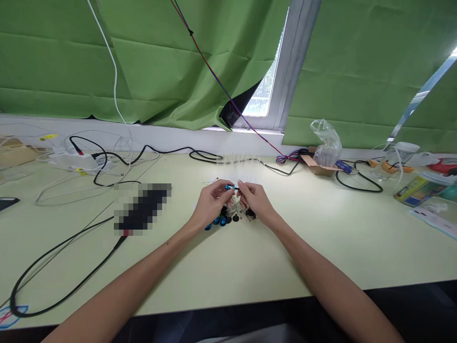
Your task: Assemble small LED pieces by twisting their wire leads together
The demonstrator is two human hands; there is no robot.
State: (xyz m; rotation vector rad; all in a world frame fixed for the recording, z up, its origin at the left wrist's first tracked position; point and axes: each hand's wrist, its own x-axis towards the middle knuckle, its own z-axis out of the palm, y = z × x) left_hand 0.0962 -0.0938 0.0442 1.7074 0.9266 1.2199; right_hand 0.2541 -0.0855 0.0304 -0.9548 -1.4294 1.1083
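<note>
Above a small pile of parts on the table, my left hand (210, 202) pinches a small shiny blue piece (229, 187) between thumb and fingers. Close against it, my right hand (257, 199) is closed on a thin dark piece (237, 189) whose kind is too small to make out. The two pieces meet or nearly meet; contact cannot be told. Below the hands lie several round blue parts (223, 221), black discs (235, 217) and tangled thin wire leads. The hands cover part of this pile.
Behind the hands stands a clear plastic divided box (238, 166). At left are a blurred-out dark device (143, 209) on a black cable (46, 247) and a white power strip (76, 161). A cardboard box (319, 167) with a plastic bag and a labelled tub (419, 190) stand at right.
</note>
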